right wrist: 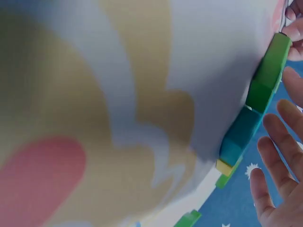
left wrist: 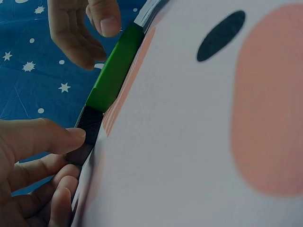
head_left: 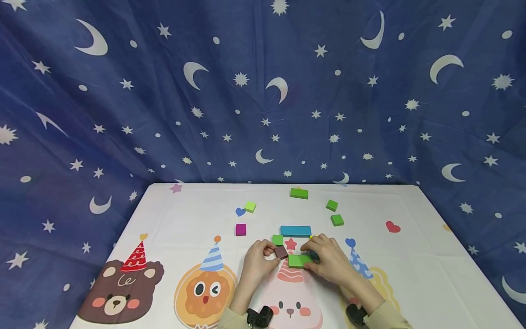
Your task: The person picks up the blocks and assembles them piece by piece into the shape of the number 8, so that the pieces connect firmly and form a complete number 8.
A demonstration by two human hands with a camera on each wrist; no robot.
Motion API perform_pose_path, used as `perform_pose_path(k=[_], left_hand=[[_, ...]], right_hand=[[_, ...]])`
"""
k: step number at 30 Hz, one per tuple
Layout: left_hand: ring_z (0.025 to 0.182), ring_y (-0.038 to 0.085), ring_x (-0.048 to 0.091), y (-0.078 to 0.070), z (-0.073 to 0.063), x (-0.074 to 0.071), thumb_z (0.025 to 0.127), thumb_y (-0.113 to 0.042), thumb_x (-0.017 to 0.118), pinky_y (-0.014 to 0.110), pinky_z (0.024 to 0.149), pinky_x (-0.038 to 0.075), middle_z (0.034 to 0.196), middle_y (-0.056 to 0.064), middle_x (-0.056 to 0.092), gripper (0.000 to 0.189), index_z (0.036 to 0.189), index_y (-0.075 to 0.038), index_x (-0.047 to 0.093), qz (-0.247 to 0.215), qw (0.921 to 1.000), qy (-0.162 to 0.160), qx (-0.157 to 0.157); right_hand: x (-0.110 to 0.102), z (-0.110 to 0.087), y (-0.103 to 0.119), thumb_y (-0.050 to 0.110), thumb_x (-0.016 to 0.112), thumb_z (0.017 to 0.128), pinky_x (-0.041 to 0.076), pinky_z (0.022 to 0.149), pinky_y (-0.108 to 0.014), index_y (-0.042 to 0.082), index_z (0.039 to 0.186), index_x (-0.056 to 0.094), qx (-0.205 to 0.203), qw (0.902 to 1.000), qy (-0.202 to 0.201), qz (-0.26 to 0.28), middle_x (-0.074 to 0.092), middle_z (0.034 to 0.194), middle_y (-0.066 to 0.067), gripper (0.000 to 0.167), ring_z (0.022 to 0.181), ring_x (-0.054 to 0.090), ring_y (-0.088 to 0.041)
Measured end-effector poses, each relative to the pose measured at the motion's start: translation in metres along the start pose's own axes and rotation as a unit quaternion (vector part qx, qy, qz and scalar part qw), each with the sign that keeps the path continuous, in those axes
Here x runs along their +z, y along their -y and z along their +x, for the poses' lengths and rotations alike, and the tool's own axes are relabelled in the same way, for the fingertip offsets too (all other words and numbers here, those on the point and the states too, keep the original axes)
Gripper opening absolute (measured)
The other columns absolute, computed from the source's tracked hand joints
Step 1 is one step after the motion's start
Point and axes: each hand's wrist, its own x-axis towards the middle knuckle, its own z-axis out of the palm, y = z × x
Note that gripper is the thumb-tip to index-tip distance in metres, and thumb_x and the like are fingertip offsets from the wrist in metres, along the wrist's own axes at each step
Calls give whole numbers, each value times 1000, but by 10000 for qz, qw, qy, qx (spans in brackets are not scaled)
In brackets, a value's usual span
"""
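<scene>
In the head view my left hand [head_left: 258, 262] pinches a dark brown block [head_left: 281, 252]; its thumb lies on the block [left wrist: 91, 125] in the left wrist view. A green block [head_left: 299, 261] lies just right of the brown one. Over the green block's right end, beside a dark teal block [head_left: 314, 256], is my right hand [head_left: 328, 260]. Its relaxed fingers [right wrist: 279, 137] are spread next to the row of blocks in the right wrist view. A small green block [head_left: 277, 240] and a long blue block [head_left: 296, 231] lie behind, with a yellow block [right wrist: 224, 167] partly hidden by the right hand.
Farther back on the white printed tablecloth [head_left: 431, 274] are a lime block [head_left: 250, 207], a magenta block [head_left: 240, 230], a long green block [head_left: 299, 193] and two small green blocks, one nearer [head_left: 337, 220]. A blue curtain [head_left: 263, 91] with moons and stars hangs behind the table.
</scene>
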Motion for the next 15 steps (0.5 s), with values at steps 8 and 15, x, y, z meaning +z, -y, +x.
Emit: perform_pose_path(k=[8,15], left_hand=[[71,9,48,-1,0,0,67,-4,78,20,66,39,78,1,57,25,89,-5,66,-1,10000,-33,-26],[71,8,48,0,0,0,66,-2,79,21,66,39,78,2,57,26,89,-4,66,0,10000,-32,56]], right_hand=[[-10,-4,-9,19,85,68,43,81,-35,18,99,71,244,9994,-226,35,65,97,8,34,93,54,-11],[-15,-7,-17,18,84,69,48,84,-37,16,100,70,714,9974,-79,-100,66,96,6,34,91,54,-12]])
